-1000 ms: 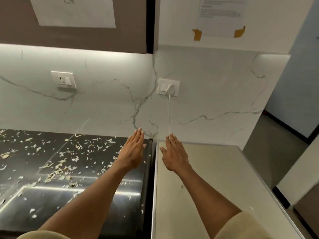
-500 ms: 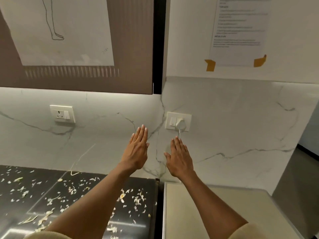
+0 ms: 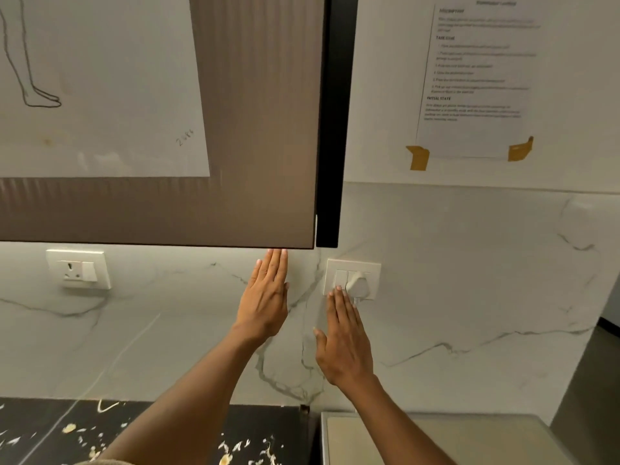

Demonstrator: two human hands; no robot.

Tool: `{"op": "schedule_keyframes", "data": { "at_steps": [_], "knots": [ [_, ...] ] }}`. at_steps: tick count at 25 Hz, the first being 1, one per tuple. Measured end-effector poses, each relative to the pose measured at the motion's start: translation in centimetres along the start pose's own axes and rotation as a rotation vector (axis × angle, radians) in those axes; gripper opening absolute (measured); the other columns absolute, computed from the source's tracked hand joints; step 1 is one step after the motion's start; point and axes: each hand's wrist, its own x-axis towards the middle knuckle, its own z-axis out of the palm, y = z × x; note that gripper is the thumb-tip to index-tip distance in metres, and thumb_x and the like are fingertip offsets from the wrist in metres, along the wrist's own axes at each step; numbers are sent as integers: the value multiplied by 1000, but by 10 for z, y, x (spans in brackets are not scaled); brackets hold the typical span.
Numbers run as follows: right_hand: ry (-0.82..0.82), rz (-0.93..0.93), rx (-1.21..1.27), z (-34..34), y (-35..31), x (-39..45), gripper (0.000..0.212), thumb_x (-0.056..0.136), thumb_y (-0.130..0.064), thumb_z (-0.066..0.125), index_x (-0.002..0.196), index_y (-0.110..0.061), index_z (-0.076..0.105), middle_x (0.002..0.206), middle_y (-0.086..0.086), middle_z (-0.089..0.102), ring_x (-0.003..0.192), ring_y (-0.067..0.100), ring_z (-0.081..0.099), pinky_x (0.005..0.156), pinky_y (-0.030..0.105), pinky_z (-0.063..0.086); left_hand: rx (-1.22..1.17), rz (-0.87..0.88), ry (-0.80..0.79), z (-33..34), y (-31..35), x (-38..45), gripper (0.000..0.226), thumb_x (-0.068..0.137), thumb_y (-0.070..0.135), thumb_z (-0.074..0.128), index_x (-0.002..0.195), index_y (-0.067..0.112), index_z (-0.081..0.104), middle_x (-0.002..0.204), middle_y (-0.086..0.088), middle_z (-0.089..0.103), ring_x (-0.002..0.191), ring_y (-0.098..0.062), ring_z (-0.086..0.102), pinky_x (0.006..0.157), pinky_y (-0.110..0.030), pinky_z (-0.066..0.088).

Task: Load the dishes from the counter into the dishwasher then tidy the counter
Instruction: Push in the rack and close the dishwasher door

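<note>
Both my hands are held out flat in front of the marble wall, fingers straight and together, holding nothing. My left hand [image 3: 266, 297] reaches up with its fingertips just under the bottom edge of the brown upper cabinet [image 3: 255, 129]. My right hand [image 3: 345, 340] is lower, its fingertips just below the white wall socket [image 3: 352, 280] with a plug in it. The black counter [image 3: 50, 431], strewn with pale scraps, shows at the bottom left. No dishes and no dishwasher are in view.
A beige appliance top [image 3: 436, 441] sits at the bottom right beside the counter. A second socket [image 3: 79, 269] is on the wall at left. A drawing [image 3: 100, 78] hangs on the cabinet and a taped instruction sheet [image 3: 476, 78] on the white panel.
The view has tilted upward, away from the counter toward the cabinet and wall. Both flat hands have risen with it, the left one up to the cabinet's lower edge.
</note>
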Motion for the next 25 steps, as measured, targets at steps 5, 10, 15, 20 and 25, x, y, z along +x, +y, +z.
{"op": "schedule_keyframes", "data": {
  "at_steps": [5, 10, 15, 20, 25],
  "knots": [
    [3, 10, -34, 9, 9, 7, 77, 97, -44, 47, 160, -14, 14, 168, 6, 6, 153, 20, 3, 120, 36, 7, 10, -36, 3, 24, -3, 10, 58, 104, 29, 12, 157, 12, -6, 165, -5, -9, 152, -21, -12, 125, -40, 2],
    [-36, -10, -56, 10, 11, 10, 79, 96, -44, 46, 161, -14, 9, 167, 4, -1, 153, 19, -4, 121, 36, 5, 32, -3, 42, 33, -10, 11, 60, 105, 21, 24, 157, 10, -5, 165, -7, -6, 152, -22, -12, 125, -39, 2],
    [-50, 21, -44, 16, 6, 12, 85, 95, -46, 47, 160, -14, 3, 166, 5, -9, 152, 20, -11, 121, 37, 2, 43, 21, 41, 31, -12, 8, 69, 99, 12, 36, 156, 10, -2, 163, -6, -6, 152, -21, -7, 124, -40, 4],
    [-68, 39, -51, 22, 5, 14, 91, 92, -48, 51, 159, -14, -2, 166, 6, -11, 152, 24, -9, 121, 40, 3, 70, 19, 46, 33, -14, 9, 70, 99, 12, 38, 157, 9, -2, 164, -7, -4, 152, -23, -7, 124, -41, 5],
    [-114, 37, -59, 17, 5, 13, 93, 94, -48, 50, 158, -12, -7, 164, 5, -20, 151, 23, -17, 121, 38, -4, 122, 15, 58, 33, -13, 10, 70, 98, 14, 39, 157, 8, 0, 164, -8, -2, 152, -24, -4, 123, -35, -10]
  ]
}}
